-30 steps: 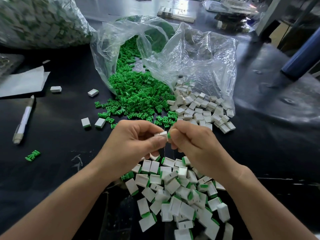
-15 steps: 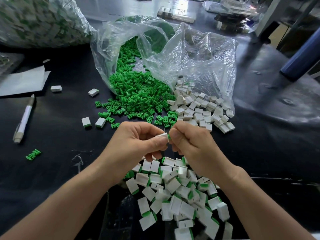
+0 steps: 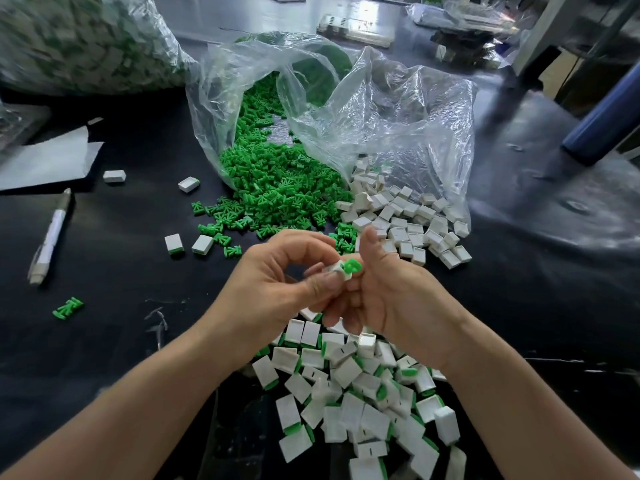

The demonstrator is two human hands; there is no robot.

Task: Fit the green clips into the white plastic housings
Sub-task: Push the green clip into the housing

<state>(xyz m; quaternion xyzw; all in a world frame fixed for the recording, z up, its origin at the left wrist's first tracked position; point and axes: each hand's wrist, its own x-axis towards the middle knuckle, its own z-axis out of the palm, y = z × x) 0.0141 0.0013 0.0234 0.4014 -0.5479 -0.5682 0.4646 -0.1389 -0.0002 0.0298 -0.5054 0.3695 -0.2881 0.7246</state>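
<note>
Fingers (image 3: 313, 287) of the left hand (image 3: 273, 282) pinch a white housing (image 3: 333, 270) between thumb and fingertips, just above the near heap. A green clip (image 3: 352, 266) sticks out of the housing's right end, only partly in, and lies against the right hand (image 3: 394, 299). That hand's thumb is lifted straight up and clear of the clip, while its other fingers curl underneath the left thumb. Whether they grip anything cannot be told.

Below the wrists, at the near edge of the dark table (image 3: 104, 341), lies a heap of fitted housings (image 3: 349, 393), white blocks each with a green end showing. A stray clip (image 3: 67, 308) lies alone to the left, and a white pen (image 3: 51, 237) lies further left beyond it. Two more fitted pieces (image 3: 188, 244) lie side by side just left of the hands.

Past the hands, loose green clips (image 3: 277, 192) spill out of a clear bag (image 3: 398, 112) lying on its side. Empty white housings (image 3: 408, 220) spread from its right half, touching the green pile. A sheet of paper (image 3: 45, 161) lies at the far left, and a large full bag (image 3: 86, 39) of green and white parts, blurred, fills the far left corner.
</note>
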